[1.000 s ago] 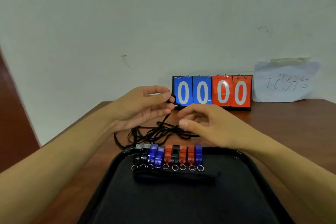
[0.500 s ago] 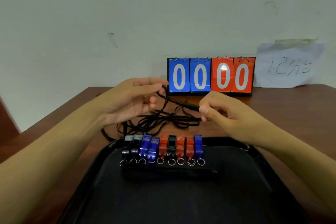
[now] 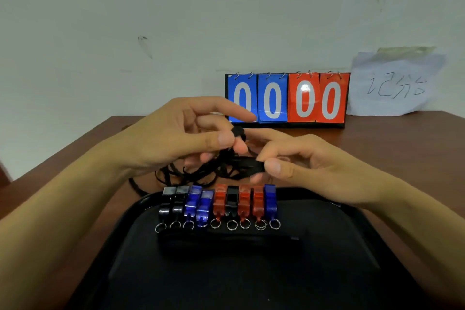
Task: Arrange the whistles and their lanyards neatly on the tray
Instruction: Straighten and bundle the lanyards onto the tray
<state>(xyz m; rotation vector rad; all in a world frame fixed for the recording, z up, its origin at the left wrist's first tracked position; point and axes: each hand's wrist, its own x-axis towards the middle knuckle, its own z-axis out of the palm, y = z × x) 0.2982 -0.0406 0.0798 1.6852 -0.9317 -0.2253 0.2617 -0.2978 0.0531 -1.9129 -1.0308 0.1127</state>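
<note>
Lanyards (image 3: 201, 173) tangled on table (image 3: 402, 148) behind tray (image 3: 352, 211); one black cord pinched by left hand (image 3: 176, 141) and right hand (image 3: 309, 168). Limp, light, snag-prone; best gripped near ends.

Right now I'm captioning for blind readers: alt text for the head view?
Two bare hands, left hand and right hand, pinch tangled black cord lanyards above a brown wooden table. Nine plastic whistles line a black tray before a 0000 flip scoreboard.
</note>
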